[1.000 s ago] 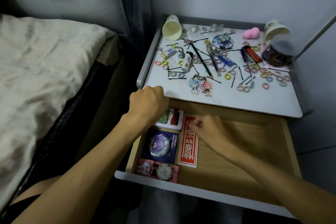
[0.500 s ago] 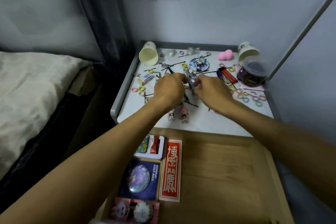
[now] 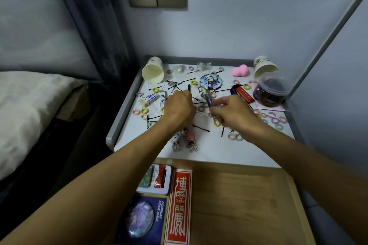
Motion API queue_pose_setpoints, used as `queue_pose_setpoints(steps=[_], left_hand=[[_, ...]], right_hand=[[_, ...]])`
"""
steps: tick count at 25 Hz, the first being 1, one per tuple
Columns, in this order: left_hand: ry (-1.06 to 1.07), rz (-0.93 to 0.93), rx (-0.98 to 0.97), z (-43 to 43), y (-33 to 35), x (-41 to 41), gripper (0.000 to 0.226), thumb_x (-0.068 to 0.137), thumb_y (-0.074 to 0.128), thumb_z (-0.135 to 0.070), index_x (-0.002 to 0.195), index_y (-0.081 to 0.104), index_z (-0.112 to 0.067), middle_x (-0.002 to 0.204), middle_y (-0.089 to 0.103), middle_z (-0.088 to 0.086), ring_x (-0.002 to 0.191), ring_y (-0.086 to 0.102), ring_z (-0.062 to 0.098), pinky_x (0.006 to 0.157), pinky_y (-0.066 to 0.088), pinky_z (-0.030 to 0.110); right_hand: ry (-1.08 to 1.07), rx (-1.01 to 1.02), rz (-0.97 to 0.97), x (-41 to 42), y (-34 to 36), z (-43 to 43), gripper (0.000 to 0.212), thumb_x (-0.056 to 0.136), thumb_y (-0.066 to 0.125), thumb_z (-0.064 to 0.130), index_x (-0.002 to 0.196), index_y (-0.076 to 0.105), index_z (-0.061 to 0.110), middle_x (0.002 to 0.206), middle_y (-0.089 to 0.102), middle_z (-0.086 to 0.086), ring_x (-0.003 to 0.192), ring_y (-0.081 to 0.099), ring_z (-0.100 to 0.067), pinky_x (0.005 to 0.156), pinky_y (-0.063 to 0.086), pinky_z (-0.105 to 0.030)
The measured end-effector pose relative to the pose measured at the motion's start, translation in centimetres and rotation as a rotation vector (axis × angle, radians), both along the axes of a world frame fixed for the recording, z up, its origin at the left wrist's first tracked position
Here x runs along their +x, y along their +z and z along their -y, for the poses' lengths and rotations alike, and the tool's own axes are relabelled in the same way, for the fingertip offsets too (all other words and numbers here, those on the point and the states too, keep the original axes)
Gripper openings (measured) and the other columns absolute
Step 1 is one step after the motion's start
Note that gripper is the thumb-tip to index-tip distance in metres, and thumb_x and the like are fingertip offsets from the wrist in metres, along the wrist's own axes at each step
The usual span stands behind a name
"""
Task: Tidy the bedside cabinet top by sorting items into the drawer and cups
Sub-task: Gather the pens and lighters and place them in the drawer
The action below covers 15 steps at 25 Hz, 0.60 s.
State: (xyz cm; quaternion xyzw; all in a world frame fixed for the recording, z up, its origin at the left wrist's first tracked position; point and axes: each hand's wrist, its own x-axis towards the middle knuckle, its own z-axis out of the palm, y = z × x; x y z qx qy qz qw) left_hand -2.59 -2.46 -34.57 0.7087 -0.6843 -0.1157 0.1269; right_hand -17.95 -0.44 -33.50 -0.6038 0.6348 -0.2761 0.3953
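Note:
The white cabinet top (image 3: 209, 151) is strewn with hair ties, black hairpins and stationery. My left hand (image 3: 180, 105) is closed over the middle of it, with a dark pen tip (image 3: 189, 87) sticking out past the knuckles. Beside it, my right hand (image 3: 231, 110) pinches a blue pen (image 3: 207, 97) between thumb and fingers. Two paper cups lie tipped at the back corners, one left (image 3: 153, 72) and one right (image 3: 264, 66). The wooden drawer (image 3: 239, 205) stands open below, holding a red card (image 3: 180, 207), a badge card (image 3: 142, 220) and a white tin (image 3: 155, 179).
A clear lidded tub (image 3: 271, 89), a red box (image 3: 244, 94), a pink sponge (image 3: 240, 70), a round badge (image 3: 210, 82), an eraser (image 3: 149, 98) and two figure keychains (image 3: 184, 139) lie on top. The bed (image 3: 29, 109) is at the left, the walls behind and right.
Both hands left the drawer and reached up onto the cabinet top. They closed on pens in the middle of the clutter. My view tilted up toward the wall socket.

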Motion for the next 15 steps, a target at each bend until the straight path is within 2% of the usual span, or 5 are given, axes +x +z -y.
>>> queue_pose_setpoints(steps=[2,5,8,11,15], left_hand=[[0.021,-0.118,0.012,0.3,0.4,0.1,0.021,0.085,0.061,-0.007,0.106,0.057,-0.008,0.103,0.062,0.017,0.089,0.063,0.036,0.076,0.054,0.041],[0.124,-0.615,0.062,-0.7,1.9,-0.3,0.029,0.089,0.039,0.007,0.108,0.054,-0.010,0.090,0.059,0.012,0.073,0.066,0.027,0.066,0.056,0.037],[0.239,-1.090,0.166,-4.0,3.8,-0.5,0.022,0.096,0.037,0.003,0.101,0.056,-0.007,0.075,0.046,0.005,0.056,0.043,0.014,0.047,0.038,0.025],[0.237,-1.289,0.220,-7.8,4.6,0.1,0.027,0.099,0.051,-0.030,0.097,0.063,-0.006,0.070,0.043,0.000,0.053,0.035,0.011,0.048,0.032,0.022],[0.402,-1.529,0.213,-11.1,4.7,2.1,0.028,0.100,0.052,-0.030,0.082,0.058,-0.008,0.066,0.039,0.001,0.047,0.029,0.008,0.039,0.026,0.018]], right_hand=[[-0.029,0.038,0.193,-1.5,0.4,-1.7,0.030,0.089,0.066,0.014,0.117,0.064,0.007,0.068,0.060,-0.005,0.050,0.048,-0.011,0.048,0.039,-0.025],[-0.039,0.006,0.273,-2.1,1.0,-4.0,0.026,0.092,0.064,0.014,0.118,0.064,0.010,0.064,0.056,-0.004,0.049,0.046,-0.010,0.045,0.039,-0.025],[0.033,-0.069,0.270,-0.9,1.8,-6.0,0.027,0.090,0.066,0.014,0.117,0.066,0.012,0.065,0.061,0.006,0.051,0.052,-0.006,0.049,0.040,-0.021],[0.189,-0.170,0.126,0.9,2.5,-8.0,0.022,0.089,0.069,0.018,0.111,0.067,0.019,0.072,0.064,0.010,0.051,0.056,0.003,0.049,0.040,-0.012],[0.292,-0.287,-0.112,1.2,3.6,-8.2,0.015,0.092,0.063,0.029,0.102,0.071,0.021,0.076,0.064,0.016,0.057,0.060,0.003,0.051,0.044,-0.010]])
